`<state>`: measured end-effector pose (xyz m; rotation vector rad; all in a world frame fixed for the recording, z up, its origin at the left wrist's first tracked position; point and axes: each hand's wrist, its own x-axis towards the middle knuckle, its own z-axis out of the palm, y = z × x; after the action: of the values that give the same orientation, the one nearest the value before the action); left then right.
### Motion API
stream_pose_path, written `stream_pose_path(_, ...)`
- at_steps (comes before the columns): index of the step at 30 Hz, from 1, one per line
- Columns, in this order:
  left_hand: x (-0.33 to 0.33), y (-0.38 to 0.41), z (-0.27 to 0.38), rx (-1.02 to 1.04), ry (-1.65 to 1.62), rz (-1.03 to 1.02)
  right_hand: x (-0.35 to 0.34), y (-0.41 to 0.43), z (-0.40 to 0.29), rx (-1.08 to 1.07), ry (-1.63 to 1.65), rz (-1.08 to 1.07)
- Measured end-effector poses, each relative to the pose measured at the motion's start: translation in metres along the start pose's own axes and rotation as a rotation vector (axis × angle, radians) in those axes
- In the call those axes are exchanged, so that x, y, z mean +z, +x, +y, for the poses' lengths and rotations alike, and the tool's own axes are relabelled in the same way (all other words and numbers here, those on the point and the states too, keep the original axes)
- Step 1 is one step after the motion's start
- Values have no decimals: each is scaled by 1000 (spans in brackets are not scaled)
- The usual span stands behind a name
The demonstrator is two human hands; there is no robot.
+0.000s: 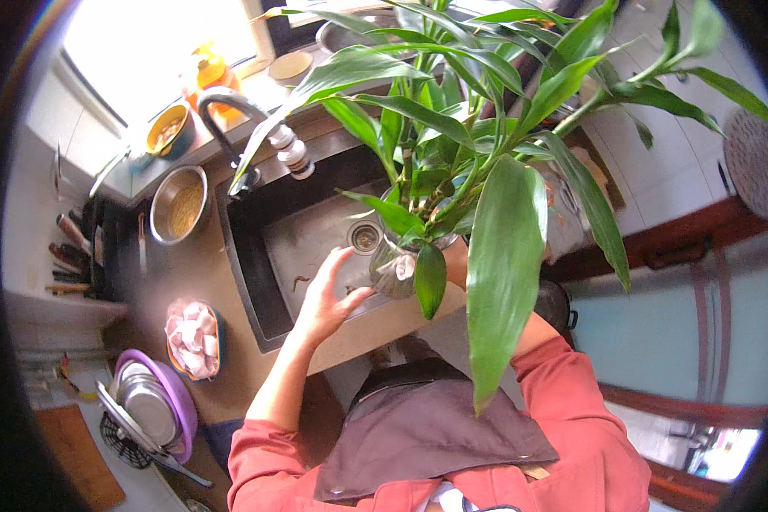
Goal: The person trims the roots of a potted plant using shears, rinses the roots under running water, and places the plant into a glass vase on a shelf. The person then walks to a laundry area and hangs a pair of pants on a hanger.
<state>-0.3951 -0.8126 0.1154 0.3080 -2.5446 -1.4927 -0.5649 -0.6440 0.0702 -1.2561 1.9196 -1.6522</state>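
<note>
A tall leafy green plant (509, 230) stands in a clear glass vase (389, 272) over the near right part of the sink (294, 240). My left hand (328, 296) is just left of the vase, fingers spread, with nothing in it and a small gap to the glass. On the other side, my right hand (457, 262) is at the vase's right side, mostly hidden by leaves, so its grip cannot be made out. Bits of brown debris (301, 281) lie on the sink floor near the drain (365, 237).
A faucet (233, 102) arches over the sink's back left. Left on the counter are a metal bowl of yellow grains (184, 208), a container of pale pink pieces (193, 339), a knife block (96, 256) and a purple basin (182, 409) with metal bowls. An orange bottle (214, 80) stands by the window.
</note>
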Motion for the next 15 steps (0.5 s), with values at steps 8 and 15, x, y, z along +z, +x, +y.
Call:
stream_pose_path(8, 90, 5, 96, 164, -138, -462, -44, -115, -126, 48, 13, 138)
stream_pose_path(15, 200, -40, 137, 341, -256, -720, -94, -266, -137, 73, 24, 349)
